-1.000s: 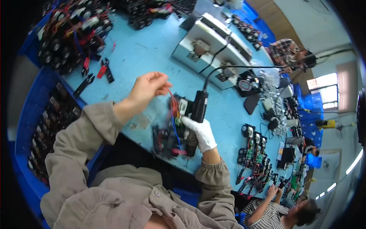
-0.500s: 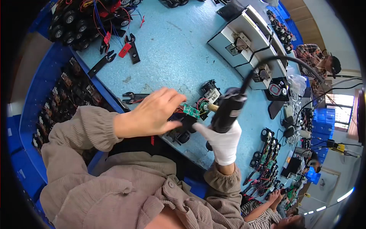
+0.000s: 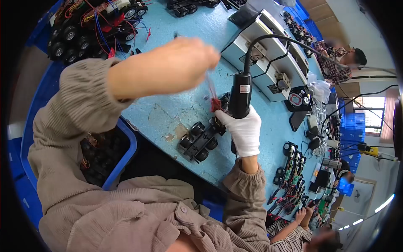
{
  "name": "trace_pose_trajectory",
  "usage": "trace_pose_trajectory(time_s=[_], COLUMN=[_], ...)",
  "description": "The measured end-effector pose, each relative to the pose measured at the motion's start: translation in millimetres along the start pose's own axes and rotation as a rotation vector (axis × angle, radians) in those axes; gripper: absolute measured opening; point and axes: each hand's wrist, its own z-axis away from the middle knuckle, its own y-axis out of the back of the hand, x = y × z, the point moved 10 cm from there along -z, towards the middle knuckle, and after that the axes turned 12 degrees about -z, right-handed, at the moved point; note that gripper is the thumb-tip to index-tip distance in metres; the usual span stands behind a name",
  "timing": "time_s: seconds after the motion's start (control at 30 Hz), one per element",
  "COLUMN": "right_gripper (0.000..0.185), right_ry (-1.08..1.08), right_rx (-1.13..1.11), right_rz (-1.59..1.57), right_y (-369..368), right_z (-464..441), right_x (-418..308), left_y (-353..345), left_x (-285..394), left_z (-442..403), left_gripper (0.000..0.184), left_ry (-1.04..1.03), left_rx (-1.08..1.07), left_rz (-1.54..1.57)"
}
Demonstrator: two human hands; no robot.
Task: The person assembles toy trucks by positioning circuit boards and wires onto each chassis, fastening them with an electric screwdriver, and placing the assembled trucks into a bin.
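Note:
My right hand (image 3: 243,132), in a white glove, is wrapped around a black corded electric screwdriver (image 3: 241,94) with a pale label. By its thumb is a small red piece (image 3: 215,104). My bare left hand (image 3: 184,63) is closed and blurred above the bench. Thin reddish wires (image 3: 211,86) run from its fingers down to the red piece. Below lies a black toy truck chassis (image 3: 198,140) with several wheels, its far end partly hidden by my glove and the screwdriver.
Truck chassis with loose wires (image 3: 84,35) are piled at the upper left. A blue bin (image 3: 130,140) with dark parts sits beside the bench (image 3: 153,122). White power units (image 3: 268,54) stand at the back; more chassis (image 3: 291,172) line the right. Two people are at the right.
My left hand has risen away from the chassis and closed, with wires trailing from it. The screwdriver stands more upright. The chassis has shifted, and the green circuit board no longer shows.

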Motion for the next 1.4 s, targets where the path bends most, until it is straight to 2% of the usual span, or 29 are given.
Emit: trace_pose_trajectory(time_s=[0.07,0.13,0.23,0.33,0.43,0.5,0.53,0.6,0.63,0.8,0.87,0.93,1.0,1.07,1.17,1.23,1.27,1.37,1.4], right_gripper=[0.028,0.026,0.023,0.023,0.025,0.028,0.028,0.028,0.027,0.022,0.02,0.02,0.023,0.023,0.023,0.023,0.03,0.045,0.044], right_ry=[-0.074,-0.085,-0.046,-0.011,-0.034,-0.02,-0.006,-0.027,-0.048,-0.043,0.001,0.0,-0.069,-0.135,-0.149,0.018,0.083,0.301,0.33], right_rx=[0.02,0.024,0.006,0.009,0.006,0.018,0.017,0.04,0.049,0.025,0.035,0.013,0.021,0.079,0.189,0.226,0.168,0.206,0.207], right_rz=[0.034,0.036,-0.003,-0.005,0.044,0.023,0.043,-0.001,0.01,-0.11,-0.067,-0.11,-0.171,-0.176,-0.281,-0.644,-0.802,-0.985,-1.028], right_y=[1.0,1.3,1.1,1.2,5.2,7.1,6.8,7.7,10.2,3.5,5.1,3.8,8.7,22.9,53.2,67.5,70.2,85.7,89.5], right_z=[2.6,-0.2,0.2,0.3,-0.5,-1.3,-3.0,-3.6,-2.5,0.0,2.7,2.2,-0.6,2.6,15.0,27.0,31.0,46.3,48.0], right_x=[-2.0,-3.1,-3.9,-15.5,-8.1,-7.1,-0.6,8.8,8.9,-2.1,-16.2,-16.3,3.4,2.4,-1.5,-11.0,-12.1,-18.8,-10.5], left_y=[48.5,55.6,25.6,-31.3,-53.3,-78.4,-90.6,-132.2,-143.2,-135.1,-116.5,-76.6,-70.2,-80.9,-90.6,-108.3,-110.9,-122.8,-127.9], left_x=[3.3,10.7,10.4,-1.9,8.3,3.8,2.5,-2.7,-3.2,-8.1,-12.9,-4.2,6.8,21.5,34.2,37.8,40.6,46.0,45.6], left_z=[-6.3,2.9,2.2,-9.4,-15.7,-30.0,-37.0,-51.8,-54.3,-51.6,-47.8,-32.2,-17.8,1.2,15.9,28.1,28.7,39.8,44.9], left_gripper=[0.029,0.028,0.022,0.016,0.013,0.017,0.019,0.023,0.024,0.02,0.018,0.017,0.015,0.018,0.024,0.022,0.022,0.023,0.023], left_ry=[-0.032,-0.05,-0.041,-0.023,-0.101,-0.034,0.002,0.139,0.178,0.175,0.1,0.045,0.098,0.207,0.209,0.3,0.308,0.441,0.468], left_rx=[0.613,0.867,0.622,0.354,0.415,0.282,0.2,-0.159,-0.26,-0.256,-0.16,0.035,-0.097,-0.353,-0.359,-0.451,-0.468,-0.607,-0.654], left_rz=[-0.536,-0.573,0.064,0.315,0.314,0.417,0.461,0.75,0.829,1.028,0.794,0.656,0.745,1.077,1.413,1.573,1.63,1.707,1.734])
